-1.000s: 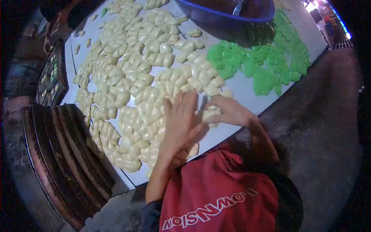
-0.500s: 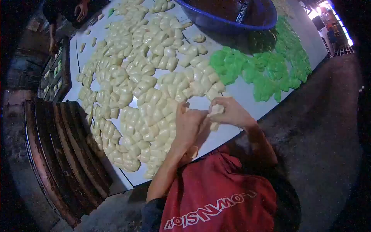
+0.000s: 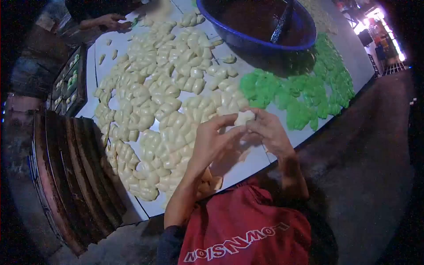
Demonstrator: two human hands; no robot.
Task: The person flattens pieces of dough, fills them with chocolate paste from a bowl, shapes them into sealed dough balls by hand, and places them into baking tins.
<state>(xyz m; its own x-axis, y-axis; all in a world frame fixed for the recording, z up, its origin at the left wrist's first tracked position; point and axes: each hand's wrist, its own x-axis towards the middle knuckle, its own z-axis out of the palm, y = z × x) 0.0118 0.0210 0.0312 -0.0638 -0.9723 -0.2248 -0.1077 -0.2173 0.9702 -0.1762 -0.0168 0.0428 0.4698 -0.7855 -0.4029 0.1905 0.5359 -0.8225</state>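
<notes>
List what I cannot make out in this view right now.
- Pale dough piece, head view: fingers of the left hand and right hand cover parts of it.
- Utensil in the blue basin, head view: upper end cut off by the top edge.
- Co-worker's hand, head view: too dim and small to tell its grip.
- Pieces in the compartmented tray, head view: too small to count.

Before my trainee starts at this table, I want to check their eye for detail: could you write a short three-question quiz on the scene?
1. Fill in: the pale piece is held between the left hand and the ____.
2. True or false: the green pieces lie left of the pale pieces on the table.
3. What colour is the basin? (a) red (b) blue (c) white

Key: 1. right hand; 2. false; 3. b
</notes>
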